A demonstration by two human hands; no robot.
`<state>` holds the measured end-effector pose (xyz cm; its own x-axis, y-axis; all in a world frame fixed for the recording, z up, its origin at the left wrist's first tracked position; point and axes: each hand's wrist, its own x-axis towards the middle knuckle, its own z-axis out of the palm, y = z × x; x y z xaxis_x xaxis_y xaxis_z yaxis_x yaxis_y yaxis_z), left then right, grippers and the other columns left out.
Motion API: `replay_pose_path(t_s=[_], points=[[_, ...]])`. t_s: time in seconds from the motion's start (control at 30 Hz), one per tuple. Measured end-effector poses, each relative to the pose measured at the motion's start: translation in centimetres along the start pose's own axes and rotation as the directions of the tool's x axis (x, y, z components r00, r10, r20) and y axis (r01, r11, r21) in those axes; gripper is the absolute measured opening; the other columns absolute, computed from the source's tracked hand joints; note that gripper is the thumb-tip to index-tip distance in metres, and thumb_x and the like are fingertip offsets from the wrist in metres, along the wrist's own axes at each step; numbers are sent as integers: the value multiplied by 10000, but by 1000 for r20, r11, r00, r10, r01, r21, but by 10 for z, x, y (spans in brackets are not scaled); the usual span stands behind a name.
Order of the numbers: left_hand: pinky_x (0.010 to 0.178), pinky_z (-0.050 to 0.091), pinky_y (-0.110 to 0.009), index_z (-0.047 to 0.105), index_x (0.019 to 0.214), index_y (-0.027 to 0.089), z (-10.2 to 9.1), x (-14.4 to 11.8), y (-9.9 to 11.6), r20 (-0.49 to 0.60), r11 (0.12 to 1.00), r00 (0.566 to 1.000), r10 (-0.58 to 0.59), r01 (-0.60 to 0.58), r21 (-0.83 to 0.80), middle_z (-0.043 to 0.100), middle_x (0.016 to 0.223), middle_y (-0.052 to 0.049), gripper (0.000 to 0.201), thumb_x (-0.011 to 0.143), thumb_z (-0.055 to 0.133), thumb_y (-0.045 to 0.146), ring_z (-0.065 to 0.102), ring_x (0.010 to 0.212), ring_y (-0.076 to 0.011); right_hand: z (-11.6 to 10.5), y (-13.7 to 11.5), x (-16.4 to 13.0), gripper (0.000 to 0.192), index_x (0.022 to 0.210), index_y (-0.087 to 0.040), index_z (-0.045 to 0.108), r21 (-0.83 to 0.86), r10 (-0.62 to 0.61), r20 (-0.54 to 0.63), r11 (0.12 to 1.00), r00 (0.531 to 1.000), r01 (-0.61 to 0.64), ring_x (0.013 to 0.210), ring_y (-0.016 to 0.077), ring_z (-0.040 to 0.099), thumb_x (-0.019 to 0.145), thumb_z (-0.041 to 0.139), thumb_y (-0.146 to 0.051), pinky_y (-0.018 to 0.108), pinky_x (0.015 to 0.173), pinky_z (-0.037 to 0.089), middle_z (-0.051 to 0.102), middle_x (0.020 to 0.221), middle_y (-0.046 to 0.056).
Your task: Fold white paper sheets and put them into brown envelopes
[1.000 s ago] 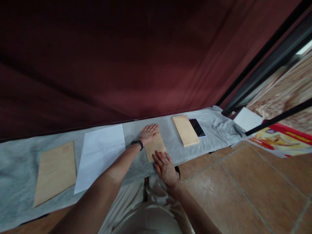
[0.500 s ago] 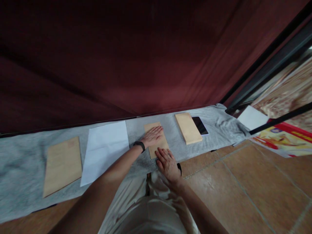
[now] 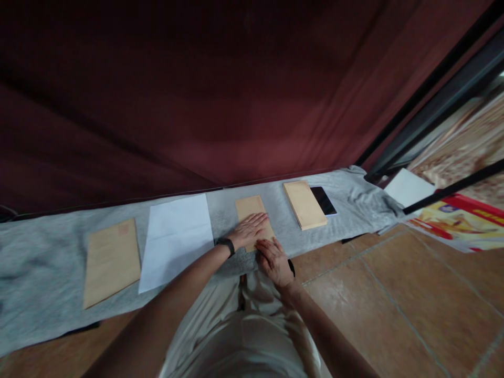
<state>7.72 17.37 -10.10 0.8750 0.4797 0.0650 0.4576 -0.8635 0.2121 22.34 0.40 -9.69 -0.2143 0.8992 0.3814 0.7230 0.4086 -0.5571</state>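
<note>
Left hand (image 3: 249, 231) flat, fingers spread and extended, palm pressed on near half of small brown envelope (image 3: 252, 209). No grasp, just weight on it. Black band (image 3: 226, 244) on left wrist.

Right hand (image 3: 274, 259) also flat and open, fingertips on near edge of same envelope, heel of hand over edge of grey cloth (image 3: 47, 262). Nothing gripped. Dark band partly visible at right wrist.

Envelope flat on cloth, centre of strip, directly ahead of body, long side pointing away toward dark red curtain (image 3: 197, 94). Far half uncovered.

Left of envelope: white sheet (image 3: 177, 239), just beside, not touching. Further left: larger brown envelope (image 3: 112, 260), lying flat, well apart from hands.

Right of envelope: stack of brown envelopes (image 3: 304, 205), near but apart. Dark phone (image 3: 323, 200), screen up, touching or tucked against far side of stack, cannot tell which.

Cloth runs as long strip along base of curtain, over brown tiled floor (image 3: 394, 294). Bunched at right end.

Far right, off cloth: white paper (image 3: 407, 188) and red-and-yellow printed sheet (image 3: 460, 223), black bar (image 3: 452, 191) crossing above them.

Light trousers at bottom centre.
</note>
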Motion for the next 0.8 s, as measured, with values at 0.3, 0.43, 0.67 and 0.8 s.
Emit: replay_pose_path(t_s=[0.3,0.43,0.67,0.8], points=[[1286,145,-364,302,1602,167,-1,-22,25,16,998,1000,26,-25,-60,319,1676,-67,560,1061,283,308,217,1565,-147,4,-2,1,327,1285,-222,577,214,205,-259,965,944,-151,1267,251,550,1041,368,-281,505,1116,475,613,1284,129],[1292,133,-381,307,1603,203,-1,-30,33,31,996,999,32,-29,-81,320,1677,-46,552,1061,302,307,227,1563,-148,7,-1,1,404,1417,-218,496,225,219,-285,962,933,-157,1421,260,430,1048,349,-292,535,1203,385,511,1453,137],[1286,158,-422,302,1604,197,-1,-44,51,13,997,998,65,-64,-44,366,1654,-81,585,1032,390,284,271,1550,-184,11,4,-2,427,1446,-230,490,239,266,-270,950,925,-203,1459,249,398,1051,339,-292,528,1233,351,467,1516,123],[1289,146,-426,313,1595,203,-10,-53,65,9,997,998,66,-65,-51,381,1647,-76,563,1050,376,329,284,1544,-189,12,5,-3,419,1435,-233,501,233,257,-255,952,932,-199,1431,241,434,1052,339,-279,521,1225,367,488,1497,123]])
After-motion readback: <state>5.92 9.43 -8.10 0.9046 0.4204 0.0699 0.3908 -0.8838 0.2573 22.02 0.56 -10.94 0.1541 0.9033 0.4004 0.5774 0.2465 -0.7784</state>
